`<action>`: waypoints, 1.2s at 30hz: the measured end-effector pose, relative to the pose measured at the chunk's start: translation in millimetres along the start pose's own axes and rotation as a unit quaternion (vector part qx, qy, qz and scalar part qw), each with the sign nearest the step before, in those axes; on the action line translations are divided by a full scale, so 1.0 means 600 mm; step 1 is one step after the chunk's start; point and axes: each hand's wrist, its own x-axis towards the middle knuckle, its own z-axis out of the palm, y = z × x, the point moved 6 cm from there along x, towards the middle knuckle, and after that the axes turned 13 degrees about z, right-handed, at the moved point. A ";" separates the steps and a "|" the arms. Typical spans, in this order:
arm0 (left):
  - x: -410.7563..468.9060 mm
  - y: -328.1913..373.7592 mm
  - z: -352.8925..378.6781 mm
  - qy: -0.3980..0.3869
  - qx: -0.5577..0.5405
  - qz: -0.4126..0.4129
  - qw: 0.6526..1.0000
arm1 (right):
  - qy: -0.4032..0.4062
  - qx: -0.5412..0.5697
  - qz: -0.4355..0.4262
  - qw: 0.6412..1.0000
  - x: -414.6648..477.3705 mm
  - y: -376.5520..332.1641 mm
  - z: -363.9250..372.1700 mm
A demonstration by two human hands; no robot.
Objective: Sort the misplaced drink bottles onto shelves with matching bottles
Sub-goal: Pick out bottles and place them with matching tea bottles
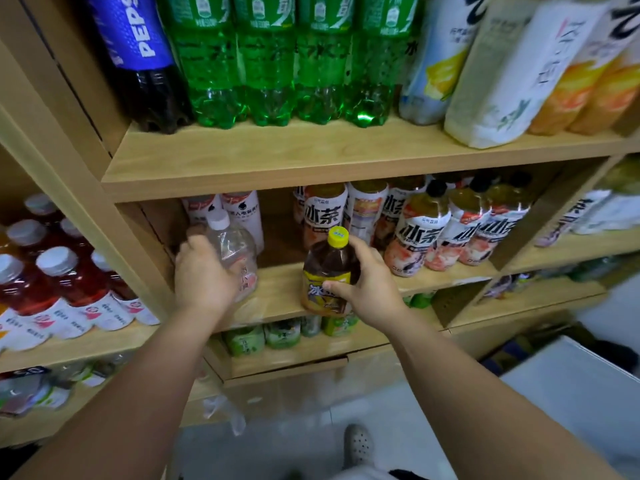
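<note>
Left hand (202, 271) wrapped round the clear white-capped bottle (235, 247) at the left of the middle shelf (280, 285), right hand (367, 289) gripping the yellow-capped tea bottle (329, 268) at the front edge. Probably best to keep the grip low on the tea and pull it straight out, away from the pink-labelled bottles (436, 237).

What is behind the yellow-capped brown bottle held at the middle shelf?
White-labelled tea bottles stand behind the yellow-capped bottle, further back on the shelf. It covers the nearest one's base; anything behind that row is hidden.
</note>
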 end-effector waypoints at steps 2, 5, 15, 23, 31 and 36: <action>-0.007 0.002 -0.001 0.013 -0.003 0.019 1.000 | 0.011 0.006 0.005 1.000 -0.008 0.012 -0.011; -0.032 0.020 0.006 0.026 -0.007 0.069 0.997 | 0.017 0.035 0.013 0.999 -0.017 0.040 -0.030; -0.157 0.217 0.070 -0.040 -0.109 0.110 0.987 | 0.022 0.086 0.019 0.996 -0.047 0.171 -0.181; -0.271 0.428 0.203 -0.095 -0.147 0.105 0.979 | 0.023 0.112 0.044 0.992 -0.095 0.381 -0.371; -0.360 0.595 0.343 -0.166 -0.175 0.111 0.964 | 0.078 0.138 0.130 0.979 -0.141 0.594 -0.547; -0.373 0.671 0.423 -0.204 -0.201 0.136 0.948 | 0.085 0.143 0.162 0.973 -0.124 0.685 -0.600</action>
